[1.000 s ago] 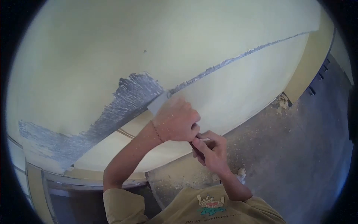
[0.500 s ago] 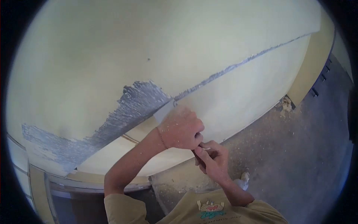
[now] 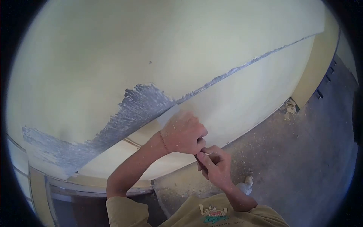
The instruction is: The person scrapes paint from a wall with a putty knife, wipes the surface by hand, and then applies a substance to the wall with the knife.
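Streaked wall (image 3: 143,102) — flat blade (image 3: 168,115), perhaps metal.

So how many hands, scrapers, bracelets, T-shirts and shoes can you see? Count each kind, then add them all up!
Hands: 2 (left hand, right hand)
Scraper: 1
Bracelet: 1
Printed T-shirt: 1
Shoe: 1
Total: 6

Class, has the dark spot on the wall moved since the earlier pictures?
No: the dark spot remains above the peak of the grey patch; only the view shifted.
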### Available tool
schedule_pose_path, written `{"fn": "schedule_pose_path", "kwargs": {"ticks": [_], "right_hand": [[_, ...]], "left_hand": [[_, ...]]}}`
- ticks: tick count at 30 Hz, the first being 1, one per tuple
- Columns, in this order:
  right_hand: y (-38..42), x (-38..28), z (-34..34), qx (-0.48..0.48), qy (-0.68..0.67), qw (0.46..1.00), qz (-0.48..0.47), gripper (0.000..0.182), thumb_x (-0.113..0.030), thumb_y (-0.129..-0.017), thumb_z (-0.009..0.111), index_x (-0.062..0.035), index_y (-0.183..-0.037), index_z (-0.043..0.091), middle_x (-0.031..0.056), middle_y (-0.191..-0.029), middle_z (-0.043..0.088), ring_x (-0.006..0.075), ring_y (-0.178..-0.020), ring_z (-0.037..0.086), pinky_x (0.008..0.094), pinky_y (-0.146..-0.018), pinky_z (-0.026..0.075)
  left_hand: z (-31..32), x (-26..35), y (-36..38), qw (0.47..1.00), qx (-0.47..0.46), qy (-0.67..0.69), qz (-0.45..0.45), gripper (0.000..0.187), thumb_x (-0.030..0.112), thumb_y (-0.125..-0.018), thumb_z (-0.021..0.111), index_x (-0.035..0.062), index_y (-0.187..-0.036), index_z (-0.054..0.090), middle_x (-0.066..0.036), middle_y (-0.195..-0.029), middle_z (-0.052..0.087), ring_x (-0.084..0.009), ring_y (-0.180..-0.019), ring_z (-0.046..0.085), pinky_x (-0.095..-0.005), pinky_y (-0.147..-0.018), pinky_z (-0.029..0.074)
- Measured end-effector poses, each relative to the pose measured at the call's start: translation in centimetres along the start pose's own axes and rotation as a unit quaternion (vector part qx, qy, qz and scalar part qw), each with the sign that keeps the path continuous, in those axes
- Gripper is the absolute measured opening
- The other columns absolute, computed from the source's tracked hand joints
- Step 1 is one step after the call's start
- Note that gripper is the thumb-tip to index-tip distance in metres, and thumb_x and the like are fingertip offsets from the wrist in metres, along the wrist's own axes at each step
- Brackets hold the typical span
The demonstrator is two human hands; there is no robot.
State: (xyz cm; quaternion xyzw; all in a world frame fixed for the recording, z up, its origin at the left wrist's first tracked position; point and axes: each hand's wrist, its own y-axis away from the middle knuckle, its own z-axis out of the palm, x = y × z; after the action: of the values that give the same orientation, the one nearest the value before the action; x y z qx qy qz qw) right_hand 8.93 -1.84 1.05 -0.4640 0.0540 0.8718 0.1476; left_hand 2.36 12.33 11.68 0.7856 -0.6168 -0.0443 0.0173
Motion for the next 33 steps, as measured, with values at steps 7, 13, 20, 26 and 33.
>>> {"fn": "schedule_pose_path", "kwargs": {"ticks": [7,13,20,26,33], "right_hand": [[-1.1,0.1,-0.2,0.007,0.028,0.999,-0.017,0.013,-0.010,-0.094,0.060,0.0008,-0.087,0.058,0.0070,-0.060,0.058,0.0055,-0.043,0.046,0.0218,-0.035,0.032],[-1.2,-0.8,0.9,0.000,0.086,0.993,-0.077,0.012,-0.008,-0.093,0.060,0.0003,-0.085,0.058,0.0073,-0.061,0.060,0.0053,-0.044,0.047,0.0215,-0.038,0.033],[-0.6,-0.2,0.0,-0.010,0.032,0.999,0.012,0.008,-0.007,-0.093,0.060,0.0002,-0.091,0.056,0.0046,-0.064,0.059,0.0051,-0.053,0.052,0.0222,-0.045,0.039],[-0.8,-0.6,0.6,-0.008,0.046,0.998,0.037,0.011,-0.006,-0.093,0.061,-0.0005,-0.086,0.055,0.0044,-0.063,0.058,0.0048,-0.051,0.050,0.0216,-0.043,0.037],[-1.0,-0.1,0.8,-0.009,0.027,0.999,-0.025,0.011,-0.005,-0.093,0.059,-0.0006,-0.084,0.054,0.0070,-0.060,0.058,0.0062,-0.046,0.048,0.0223,-0.039,0.034]], "left_hand": [[0.4,-0.4,0.0,0.999,0.037,-0.029,0.010,0.018,0.023,-0.061,0.061,0.0096,-0.049,0.054,-0.010,-0.049,0.051,-0.0312,-0.051,0.052,-0.0434,-0.058,0.040],[-1.9,-0.8,0.3,0.994,0.096,-0.045,0.016,0.019,0.022,-0.061,0.061,0.0089,-0.050,0.055,-0.011,-0.048,0.051,-0.0302,-0.051,0.054,-0.0420,-0.059,0.042],[-0.5,-0.5,0.1,0.998,0.054,-0.015,0.041,0.019,0.022,-0.063,0.061,0.0084,-0.050,0.056,-0.013,-0.046,0.050,-0.0315,-0.047,0.051,-0.0401,-0.058,0.042],[-0.9,-0.9,0.3,0.997,0.066,-0.017,0.043,0.019,0.023,-0.063,0.061,0.0091,-0.050,0.057,-0.011,-0.046,0.050,-0.0291,-0.047,0.052,-0.0386,-0.058,0.040],[-1.1,-1.2,0.6,0.994,0.086,-0.037,0.052,0.020,0.023,-0.063,0.061,0.0106,-0.049,0.056,-0.010,-0.045,0.050,-0.0272,-0.047,0.052,-0.0385,-0.058,0.040]]}}
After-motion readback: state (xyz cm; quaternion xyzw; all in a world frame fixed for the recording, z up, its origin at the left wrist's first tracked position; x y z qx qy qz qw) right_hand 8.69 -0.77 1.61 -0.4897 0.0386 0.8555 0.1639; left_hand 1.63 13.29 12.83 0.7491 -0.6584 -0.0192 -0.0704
